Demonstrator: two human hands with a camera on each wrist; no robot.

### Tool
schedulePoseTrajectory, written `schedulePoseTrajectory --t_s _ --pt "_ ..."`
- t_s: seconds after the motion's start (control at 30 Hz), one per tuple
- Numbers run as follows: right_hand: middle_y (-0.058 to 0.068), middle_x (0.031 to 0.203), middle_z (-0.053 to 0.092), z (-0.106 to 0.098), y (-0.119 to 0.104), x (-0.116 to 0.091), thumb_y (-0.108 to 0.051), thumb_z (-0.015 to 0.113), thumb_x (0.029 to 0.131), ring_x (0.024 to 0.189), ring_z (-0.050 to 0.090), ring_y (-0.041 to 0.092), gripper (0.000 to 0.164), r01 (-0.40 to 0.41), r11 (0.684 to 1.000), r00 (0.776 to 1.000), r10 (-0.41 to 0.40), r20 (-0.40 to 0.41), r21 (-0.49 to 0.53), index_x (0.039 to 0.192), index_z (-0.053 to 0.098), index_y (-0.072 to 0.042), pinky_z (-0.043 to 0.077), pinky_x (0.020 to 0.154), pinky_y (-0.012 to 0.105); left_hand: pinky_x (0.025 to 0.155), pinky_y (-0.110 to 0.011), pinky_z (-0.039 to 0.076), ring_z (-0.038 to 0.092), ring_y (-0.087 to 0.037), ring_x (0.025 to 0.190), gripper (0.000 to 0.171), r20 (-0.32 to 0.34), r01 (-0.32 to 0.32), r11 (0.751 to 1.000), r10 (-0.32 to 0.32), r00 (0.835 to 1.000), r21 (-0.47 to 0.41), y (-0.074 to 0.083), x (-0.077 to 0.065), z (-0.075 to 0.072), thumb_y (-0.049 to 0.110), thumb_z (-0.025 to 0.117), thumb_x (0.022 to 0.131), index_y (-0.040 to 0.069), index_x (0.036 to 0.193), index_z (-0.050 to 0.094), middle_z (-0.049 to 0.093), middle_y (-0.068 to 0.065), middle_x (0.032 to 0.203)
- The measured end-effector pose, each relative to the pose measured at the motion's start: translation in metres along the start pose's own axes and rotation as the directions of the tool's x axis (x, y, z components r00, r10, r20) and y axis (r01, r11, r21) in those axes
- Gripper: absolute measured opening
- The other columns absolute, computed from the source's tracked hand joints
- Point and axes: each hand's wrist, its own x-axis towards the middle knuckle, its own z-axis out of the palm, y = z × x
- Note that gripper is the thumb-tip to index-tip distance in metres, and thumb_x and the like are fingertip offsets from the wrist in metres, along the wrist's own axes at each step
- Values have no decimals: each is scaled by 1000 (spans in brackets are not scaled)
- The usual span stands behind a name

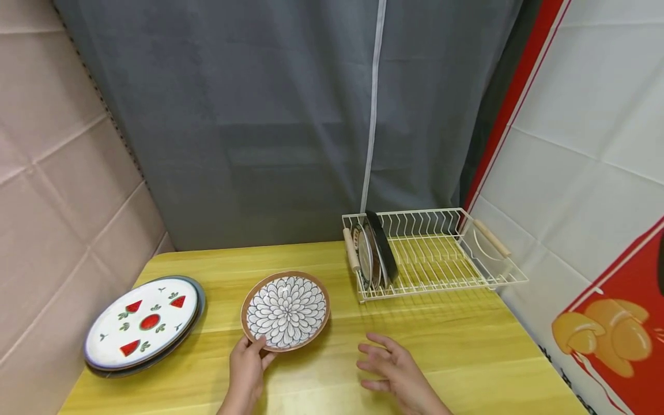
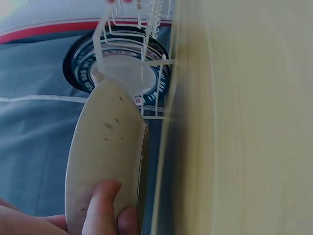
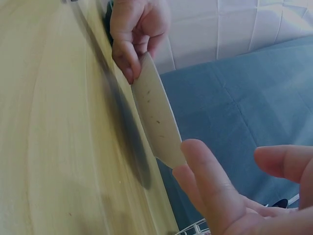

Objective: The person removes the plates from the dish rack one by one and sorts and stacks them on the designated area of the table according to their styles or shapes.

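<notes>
A plate with a brown rim and a black-and-white petal pattern [image 1: 288, 311] is raised over the table, its patterned face toward the head camera. My left hand [image 1: 248, 369] pinches its near rim, thumb on top and fingers beneath. The left wrist view shows the plate's pale, speckled underside [image 2: 105, 132] with fingers against it. To the right of the plate, my right hand [image 1: 391, 372] hovers with parted fingers and holds nothing. In the right wrist view its fingertips overlap the plate's edge [image 3: 159, 117]; contact cannot be told.
A cream wire dish rack [image 1: 436, 253] with wooden handles stands at the back right, several plates upright at its left end, including a black one [image 1: 382, 248]. Stacked plates, a watermelon-patterned one [image 1: 145, 323] uppermost, lie at the left. A grey curtain [image 1: 290, 127] hangs behind the table [image 1: 321, 380].
</notes>
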Motion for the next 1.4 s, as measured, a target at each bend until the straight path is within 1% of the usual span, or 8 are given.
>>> schedulePoseTrajectory --t_s 0.43,0.53,0.93,1.0,1.1,1.2,1.3,1.4 --pt "19 161 63 -5 3 0 -14 60 116 131 73 24 77 -16 1000 1000 16 -13 -3 173 17 13 72 99 38 99 -30 71 72 -16 114 59 -42 7 1000 -7 999 -9 -5 18 6 1 40 118 -25 168 20 41 -48 163" --pt "17 160 64 -5 3 -1 -14 60 116 131 72 23 76 -13 1000 1000 13 -9 -3 173 16 13 72 99 38 103 -32 70 71 -25 123 60 -40 12 1000 -12 999 5 -6 21 6 0 38 118 -24 169 18 35 -48 167" --pt "23 163 61 -7 6 -2 -15 60 117 132 72 24 77 -6 1000 1000 6 -13 -8 172 17 14 72 100 38 122 -40 59 46 -53 157 64 20 20 996 -22 1000 83 -4 24 5 -5 35 116 -23 171 9 24 -49 173" --pt "25 163 60 -8 6 -2 -15 60 117 133 72 25 77 -7 1000 1000 7 -18 -12 173 17 14 72 100 39 119 -35 61 51 -50 153 64 25 15 996 -18 1000 91 -5 24 4 -7 36 114 -24 170 9 25 -49 172" --pt "27 164 58 -7 6 -1 -14 60 116 133 72 26 76 -6 1000 1000 6 -29 -16 173 17 14 72 100 39 100 -21 67 67 -35 129 62 17 -4 993 2 1000 116 -4 22 3 -10 42 112 -26 167 19 38 -50 163" --pt "28 164 58 -6 4 -1 -12 60 116 131 72 25 76 -5 1000 999 4 -43 -21 173 17 14 72 100 39 87 -14 64 69 -23 116 60 12 -19 989 18 1000 146 -1 18 0 -10 47 110 -28 164 25 46 -50 154" --pt "31 165 56 -8 1 1 -11 59 116 131 73 25 74 0 1000 998 -2 -63 -29 172 18 14 72 100 40 93 -15 65 65 -38 132 65 24 -11 988 8 1000 155 5 10 -3 -9 48 111 -28 165 18 39 -52 160" --pt "37 167 50 -11 -5 3 -14 56 119 133 73 29 72 15 998 997 -19 -72 -56 172 17 15 72 101 42 104 -22 66 42 -57 156 73 47 16 989 -23 999 144 10 -3 -7 -9 46 111 -27 168 3 20 -52 171"
